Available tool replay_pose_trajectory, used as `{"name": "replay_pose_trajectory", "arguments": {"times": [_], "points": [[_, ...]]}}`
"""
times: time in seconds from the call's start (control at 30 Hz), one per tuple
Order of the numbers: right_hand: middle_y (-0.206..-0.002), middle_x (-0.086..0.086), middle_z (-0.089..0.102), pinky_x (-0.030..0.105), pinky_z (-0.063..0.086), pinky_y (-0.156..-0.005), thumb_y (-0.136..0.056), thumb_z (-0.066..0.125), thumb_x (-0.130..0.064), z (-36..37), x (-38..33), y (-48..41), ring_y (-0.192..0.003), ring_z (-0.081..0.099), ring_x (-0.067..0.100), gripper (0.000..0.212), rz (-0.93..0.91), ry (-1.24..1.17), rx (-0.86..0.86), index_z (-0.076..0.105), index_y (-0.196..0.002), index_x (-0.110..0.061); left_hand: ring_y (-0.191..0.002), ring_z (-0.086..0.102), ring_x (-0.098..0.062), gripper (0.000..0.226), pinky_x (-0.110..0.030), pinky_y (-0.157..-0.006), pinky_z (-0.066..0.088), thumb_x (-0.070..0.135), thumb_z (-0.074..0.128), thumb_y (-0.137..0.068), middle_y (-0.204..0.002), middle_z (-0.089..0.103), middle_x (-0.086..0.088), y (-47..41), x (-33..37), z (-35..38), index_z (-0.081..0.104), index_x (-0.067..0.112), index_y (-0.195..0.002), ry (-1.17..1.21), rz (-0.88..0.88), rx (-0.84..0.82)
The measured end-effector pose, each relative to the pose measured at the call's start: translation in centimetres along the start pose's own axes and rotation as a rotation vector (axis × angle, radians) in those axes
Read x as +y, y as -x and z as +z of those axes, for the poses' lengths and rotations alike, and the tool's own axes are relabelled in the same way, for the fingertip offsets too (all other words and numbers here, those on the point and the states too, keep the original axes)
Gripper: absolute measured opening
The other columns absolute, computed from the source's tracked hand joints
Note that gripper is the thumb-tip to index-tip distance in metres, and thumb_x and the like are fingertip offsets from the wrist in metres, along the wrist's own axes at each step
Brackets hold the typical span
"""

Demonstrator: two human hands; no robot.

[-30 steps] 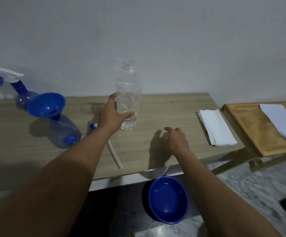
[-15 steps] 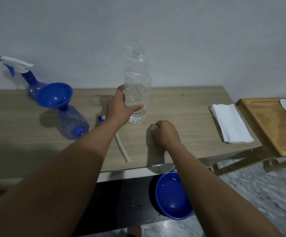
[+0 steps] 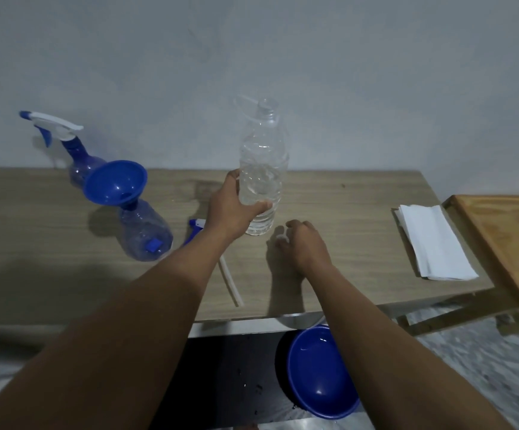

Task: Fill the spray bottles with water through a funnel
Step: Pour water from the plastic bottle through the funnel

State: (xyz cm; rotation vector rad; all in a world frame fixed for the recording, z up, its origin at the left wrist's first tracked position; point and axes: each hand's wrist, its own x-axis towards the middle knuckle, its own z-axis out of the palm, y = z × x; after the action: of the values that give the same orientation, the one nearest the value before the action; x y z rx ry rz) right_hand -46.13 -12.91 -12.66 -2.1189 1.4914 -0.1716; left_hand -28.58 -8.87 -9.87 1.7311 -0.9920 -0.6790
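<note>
My left hand [image 3: 231, 209] grips a clear plastic water bottle [image 3: 262, 156] that stands upright on the wooden table [image 3: 345, 212], uncapped and partly filled. My right hand [image 3: 306, 245] rests on the table just right of the bottle's base, fingers curled on a small white cap [image 3: 281, 238]. A blue funnel [image 3: 117, 181] sits in the neck of an open blue-tinted spray bottle [image 3: 146, 234] to the left. A second spray bottle [image 3: 79, 164] with its white trigger head stands behind it by the wall. A loose spray head [image 3: 196, 224] with a white tube [image 3: 230, 283] lies partly under my left forearm.
A blue bowl [image 3: 317, 377] holding a little water sits on the floor below the table's front edge. Folded white paper towels [image 3: 435, 243] lie at the table's right end. A lower wooden tray table [image 3: 506, 243] adjoins on the right.
My right hand has slid left toward the bottle's base and curled its fingers on the small white cap. My left hand has kept its hold on the water bottle.
</note>
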Motion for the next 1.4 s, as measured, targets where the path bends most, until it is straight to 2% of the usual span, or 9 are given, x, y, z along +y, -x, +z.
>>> {"name": "replay_pose_trajectory", "arguments": {"times": [0.27,0.43,0.53,0.6,0.77,0.93,1.07,1.17,1.4], "points": [[-0.136,0.013,0.055,0.039,0.048,-0.101,-0.087,0.062,-0.019,-4.5,-3.8,0.2,-0.122,0.057,0.027,0.063,-0.109,-0.184,0.169,0.043,-0.147,-0.014,-0.109,0.061,-0.013,0.085,-0.031,-0.092,0.05,0.029,0.093,-0.058,-0.117,0.064,0.011,1.0,1.6,-0.5,0.05,0.024,-0.131,-0.08,0.02,-0.022],[-0.119,-0.015,0.054,0.007,0.042,-0.087,-0.08,0.073,-0.014,-6.2,-7.2,0.9,-0.111,0.054,0.006,0.072,-0.27,-0.495,0.212,0.038,-0.142,-0.026,-0.102,0.064,-0.01,0.051,-0.018,-0.082,0.046,0.011,0.075,-0.077,-0.115,0.065,0.009,5.0,1.9,-2.0,0.058,0.022,-0.123,-0.122,0.036,0.209],[-0.136,-0.011,0.048,0.025,0.046,-0.098,-0.073,0.087,-0.033,-5.6,-8.5,0.7,-0.121,0.051,0.008,0.097,-0.267,-0.638,0.225,0.025,-0.148,-0.033,-0.084,0.062,-0.014,0.024,-0.037,-0.074,0.054,0.015,0.072,-0.079,-0.093,0.064,0.01,8.8,0.9,-3.3,0.057,0.026,-0.095,-0.113,0.062,0.454],[-0.139,-0.006,0.049,0.031,0.046,-0.1,-0.068,0.09,-0.042,-5.0,-9.2,0.5,-0.122,0.052,0.012,0.106,-0.188,-0.681,0.258,0.021,-0.149,-0.031,-0.081,0.058,-0.017,0.032,-0.032,-0.068,0.047,0.024,0.077,-0.079,-0.088,0.058,0.009,10.7,0.4,-4.6,0.048,0.027,-0.089,-0.113,0.028,0.601],[-0.121,-0.001,0.06,0.045,0.052,-0.098,-0.072,0.085,-0.041,-2.8,-10.6,-0.3,-0.106,0.063,0.02,0.077,-0.108,-0.724,0.418,0.037,-0.132,-0.032,-0.093,0.045,-0.017,0.069,-0.016,-0.077,0.026,0.047,0.086,-0.066,-0.105,0.046,0.001,12.1,0.7,-9.8,0.045,0.01,-0.108,-0.17,-0.108,0.891],[-0.116,0.001,0.062,0.046,0.054,-0.093,-0.078,0.079,-0.044,-2.1,-11.4,-0.8,-0.102,0.065,0.021,0.063,-0.157,-0.692,0.449,0.042,-0.128,-0.034,-0.136,0.041,-0.018,0.111,-0.034,-0.107,0.04,0.063,0.083,-0.062,-0.15,0.039,0.0,9.4,0.2,-14.3,0.025,0.023,-0.148,-0.082,-0.106,0.73],[-0.113,0.0,0.063,0.041,0.053,-0.094,-0.078,0.08,-0.046,-2.8,-11.8,-0.4,-0.101,0.064,0.018,0.065,-0.208,-0.67,0.481,0.043,-0.129,-0.033,-0.133,0.046,-0.018,0.117,-0.045,-0.105,0.046,0.068,0.082,-0.056,-0.148,0.043,0.005,7.7,-0.2,-16.2,0.018,0.038,-0.149,-0.016,-0.1,0.534],[-0.111,0.001,0.063,0.03,0.049,-0.088,-0.077,0.083,-0.047,-4.5,-12.8,0.3,-0.1,0.062,0.016,0.071,-0.282,-0.628,0.504,0.043,-0.133,-0.03,-0.133,0.045,-0.018,0.116,-0.042,-0.106,0.044,0.064,0.084,-0.06,-0.15,0.04,0.006,7.3,-0.2,-16.6,0.02,0.035,-0.153,0.008,-0.109,0.451],[-0.107,-0.013,0.061,0.037,0.056,-0.093,-0.078,0.085,-0.036,-9.4,-16.0,2.9,-0.099,0.068,0.007,0.074,-0.424,-0.634,0.477,0.04,-0.136,-0.032,-0.126,0.052,-0.018,0.098,-0.039,-0.103,0.046,0.064,0.08,-0.065,-0.142,0.049,0.007,6.7,0.5,-17.4,0.036,0.034,-0.147,-0.003,-0.107,0.398]]}}
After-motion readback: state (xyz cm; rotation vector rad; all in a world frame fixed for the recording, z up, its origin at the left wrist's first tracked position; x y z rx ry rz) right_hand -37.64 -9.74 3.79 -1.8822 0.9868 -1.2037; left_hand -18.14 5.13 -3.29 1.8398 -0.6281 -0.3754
